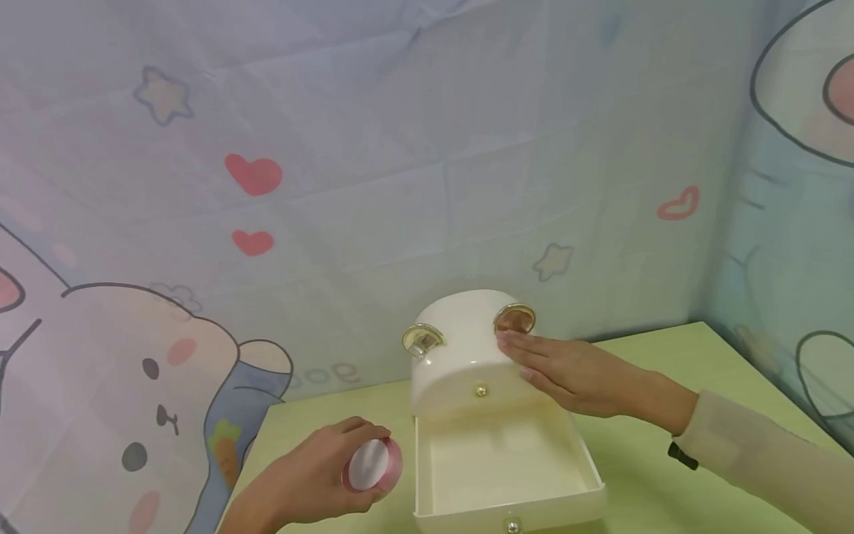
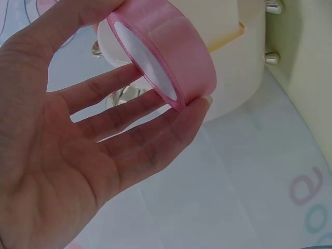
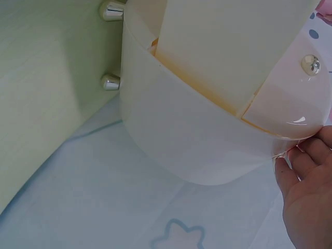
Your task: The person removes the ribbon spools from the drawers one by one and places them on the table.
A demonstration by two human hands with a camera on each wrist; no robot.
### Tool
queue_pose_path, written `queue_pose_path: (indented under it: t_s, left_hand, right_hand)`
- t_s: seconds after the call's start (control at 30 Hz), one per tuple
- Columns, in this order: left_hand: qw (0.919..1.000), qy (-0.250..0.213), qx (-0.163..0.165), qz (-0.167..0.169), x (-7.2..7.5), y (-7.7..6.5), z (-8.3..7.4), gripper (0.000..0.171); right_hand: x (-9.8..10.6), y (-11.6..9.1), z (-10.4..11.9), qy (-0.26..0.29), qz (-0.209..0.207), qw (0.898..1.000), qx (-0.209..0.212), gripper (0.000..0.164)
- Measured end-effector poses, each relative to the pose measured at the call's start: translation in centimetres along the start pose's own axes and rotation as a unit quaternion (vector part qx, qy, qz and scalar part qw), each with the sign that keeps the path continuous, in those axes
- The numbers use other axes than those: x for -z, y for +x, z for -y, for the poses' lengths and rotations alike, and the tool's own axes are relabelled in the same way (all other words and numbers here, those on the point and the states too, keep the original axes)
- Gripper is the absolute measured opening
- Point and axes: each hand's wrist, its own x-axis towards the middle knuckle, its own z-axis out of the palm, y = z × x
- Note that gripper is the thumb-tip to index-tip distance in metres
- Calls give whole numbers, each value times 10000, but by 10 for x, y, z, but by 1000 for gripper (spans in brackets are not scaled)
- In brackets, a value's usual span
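Observation:
My left hand (image 1: 320, 475) holds a roll of pink satin ribbon (image 2: 192, 57) with a white core, between the thumb and the fingertips. The roll is beside the left wall of a pulled-out drawer (image 1: 424, 475). That drawer belongs to a small cream storage box (image 1: 460, 319) with a rounded top and two gold-rimmed, mirror-like ears. My right hand (image 1: 574, 374) rests on the box's upper right side, fingers fairly straight, fingertips right at the right ear (image 1: 517, 319). From the right wrist view, the fingertips touch the box's curved edge.
The box stands on a light green table (image 1: 333, 408) near a cloth backdrop (image 1: 373, 148) printed with hearts, stars and a rabbit. A gold knob (image 1: 512, 525) sits on the drawer front, another knob (image 1: 482, 390) on the upper panel. Short metallic feet (image 3: 111, 82) support the box.

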Motion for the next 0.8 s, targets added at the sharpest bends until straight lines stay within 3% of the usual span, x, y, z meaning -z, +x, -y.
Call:
queue_pose_path:
  t_s: [0.23, 0.53, 0.8]
  left_hand:
    - [9999, -43, 51, -127, -12, -10, 11, 44]
    - [9954, -445, 815, 220, -23, -26, 25, 46]
    - [9930, -677, 853, 461, -38, -39, 48, 54]
  right_hand:
    - [0, -2, 0, -30, -53, 10000, -22, 50]
    - [-1, -1, 1, -59, -61, 10000, -6, 51]
    - [0, -3, -1, -56, 32, 9999, -86, 51]
